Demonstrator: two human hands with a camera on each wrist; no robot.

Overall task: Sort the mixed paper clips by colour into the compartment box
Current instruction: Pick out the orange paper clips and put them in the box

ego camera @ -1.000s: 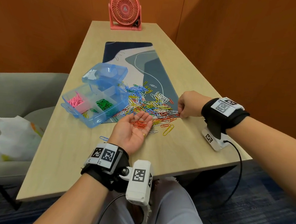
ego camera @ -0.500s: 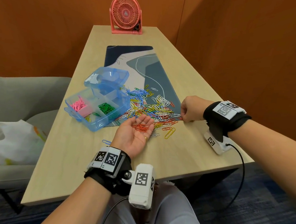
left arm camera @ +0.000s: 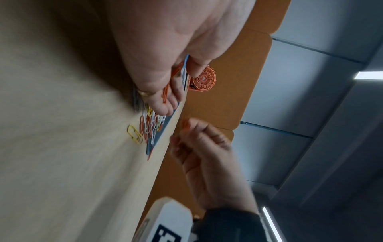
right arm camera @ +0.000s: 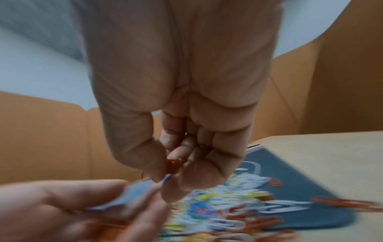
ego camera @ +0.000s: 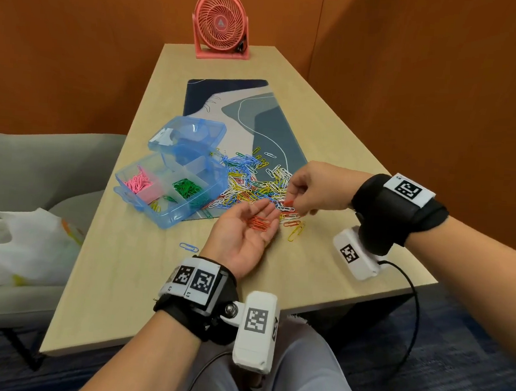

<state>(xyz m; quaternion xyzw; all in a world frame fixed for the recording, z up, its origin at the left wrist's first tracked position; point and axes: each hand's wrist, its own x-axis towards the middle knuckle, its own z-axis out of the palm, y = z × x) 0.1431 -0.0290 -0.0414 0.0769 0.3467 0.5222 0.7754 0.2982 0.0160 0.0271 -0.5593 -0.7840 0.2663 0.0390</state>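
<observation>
A heap of mixed paper clips [ego camera: 257,186] lies on the desk mat beside the blue compartment box [ego camera: 172,186], which holds pink clips [ego camera: 138,182] and green clips [ego camera: 187,187] in separate compartments. My left hand [ego camera: 248,228] lies palm up on the table with a small bunch of orange clips [ego camera: 259,223] resting on it. My right hand [ego camera: 293,202] hovers just above the left fingertips and pinches an orange clip [right arm camera: 174,165] between thumb and fingers. In the left wrist view the orange clips [left arm camera: 165,93] lie across the fingers.
The box's open lid [ego camera: 190,135] stands behind it. A pink fan [ego camera: 221,25] sits at the table's far end. A lone blue clip [ego camera: 188,247] lies left of my wrist, a yellow one [ego camera: 295,232] to the right. A white plastic bag [ego camera: 18,248] rests on the grey chair.
My right hand lifted off the table's right side and swung left, carrying an orange clip over the left palm. The left hand stayed palm up with its clips.
</observation>
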